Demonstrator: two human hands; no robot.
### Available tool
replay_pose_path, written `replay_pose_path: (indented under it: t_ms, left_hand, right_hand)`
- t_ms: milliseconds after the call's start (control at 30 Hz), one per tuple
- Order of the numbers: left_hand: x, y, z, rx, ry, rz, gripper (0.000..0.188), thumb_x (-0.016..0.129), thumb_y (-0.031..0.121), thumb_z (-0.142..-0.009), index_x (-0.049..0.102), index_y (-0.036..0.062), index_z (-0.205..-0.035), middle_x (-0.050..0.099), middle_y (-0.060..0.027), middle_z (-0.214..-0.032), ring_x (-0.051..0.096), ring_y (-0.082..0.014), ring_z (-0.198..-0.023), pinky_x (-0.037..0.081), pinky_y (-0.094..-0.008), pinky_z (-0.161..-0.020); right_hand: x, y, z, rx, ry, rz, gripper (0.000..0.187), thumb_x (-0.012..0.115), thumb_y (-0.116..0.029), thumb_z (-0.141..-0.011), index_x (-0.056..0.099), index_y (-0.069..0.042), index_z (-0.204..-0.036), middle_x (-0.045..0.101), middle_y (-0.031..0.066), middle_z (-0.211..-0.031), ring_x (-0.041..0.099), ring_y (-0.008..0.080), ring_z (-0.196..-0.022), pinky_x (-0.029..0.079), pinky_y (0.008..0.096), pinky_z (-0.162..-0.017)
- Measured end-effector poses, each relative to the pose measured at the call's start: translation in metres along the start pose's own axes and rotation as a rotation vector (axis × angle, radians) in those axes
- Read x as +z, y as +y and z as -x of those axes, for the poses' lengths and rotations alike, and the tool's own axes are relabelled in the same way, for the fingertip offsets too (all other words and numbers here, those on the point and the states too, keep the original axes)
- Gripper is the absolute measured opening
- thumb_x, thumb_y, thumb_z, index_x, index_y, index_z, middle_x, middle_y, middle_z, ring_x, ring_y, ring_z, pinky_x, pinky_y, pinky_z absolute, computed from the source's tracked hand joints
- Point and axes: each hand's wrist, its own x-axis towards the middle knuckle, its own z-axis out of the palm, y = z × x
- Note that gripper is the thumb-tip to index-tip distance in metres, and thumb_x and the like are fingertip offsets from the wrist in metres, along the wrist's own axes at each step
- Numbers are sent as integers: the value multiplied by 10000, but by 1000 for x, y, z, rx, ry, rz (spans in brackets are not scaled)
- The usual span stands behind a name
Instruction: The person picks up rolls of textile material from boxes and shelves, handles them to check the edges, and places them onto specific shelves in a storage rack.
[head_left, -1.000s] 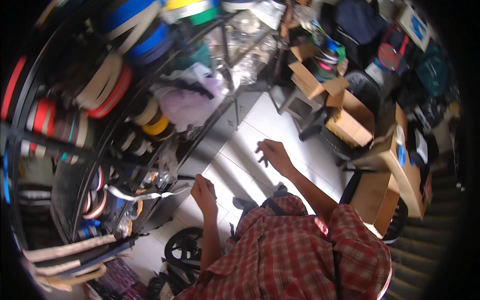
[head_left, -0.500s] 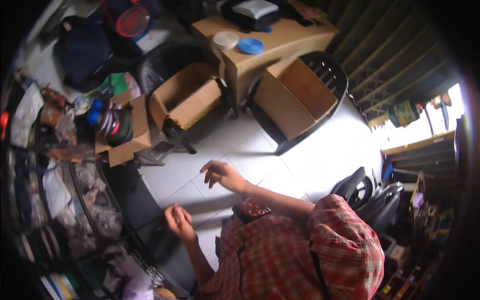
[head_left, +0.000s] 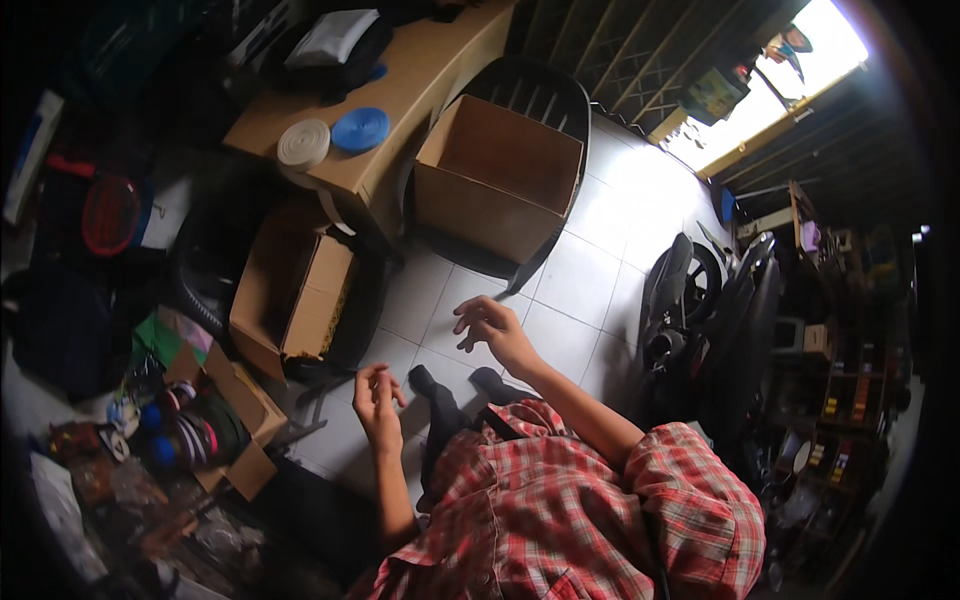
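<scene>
My left hand (head_left: pixel 378 405) is held up in the air over the tiled floor, its fingers loosely bent and apart, with nothing in them. To its right and a little farther out, my right hand (head_left: pixel 495 335) hovers with spread, slightly curled fingers and holds nothing. Nearest to the left hand is a cardboard box (head_left: pixel 318 300) on a dark chair. Beyond the right hand, a second cardboard box (head_left: pixel 490 215) rests on a black plastic chair (head_left: pixel 570 105). A cream roll of strap (head_left: pixel 303 145) and a blue roll (head_left: pixel 360 130) lie on the wooden table's corner.
The wooden table (head_left: pixel 425 60) stands at the back, with a black bag (head_left: pixel 320 65) on it. A third box (head_left: pixel 240 400) with coloured strap rolls (head_left: pixel 190 440) is at the left. A motorbike (head_left: pixel 700 310) stands at the right, near cluttered shelves (head_left: pixel 850 400).
My view has swung to the right, so the boxes and table now sit farther left in it. Both hands stay raised; the left hand's fingers have loosened from a tighter curl.
</scene>
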Motion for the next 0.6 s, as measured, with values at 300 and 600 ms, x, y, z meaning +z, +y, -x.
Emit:
replay_pose_path:
  t_ms: [300,600]
  left_hand:
    - [-24,21,-102,-151,-477,73,561,399,414,-1009,415,90,-551,355,30,-486,292,-41,-402,188,-231,-398]
    - [-1,39,-141,-68,-656,60,63,472,66,-962,492,70,-902,499,-22,-810,463,-65,-596,356,-203,-516]
  right_hand:
    - [35,8,-11,-139,346,-79,137,468,124,-670,469,-12,-681,583,111,-699,624,214,-664,540,330,-656]
    - [51,-3,-14,-224,345,-210,89,467,58,-624,471,-23,-658,516,73,-625,579,199,-559,484,287,-557]
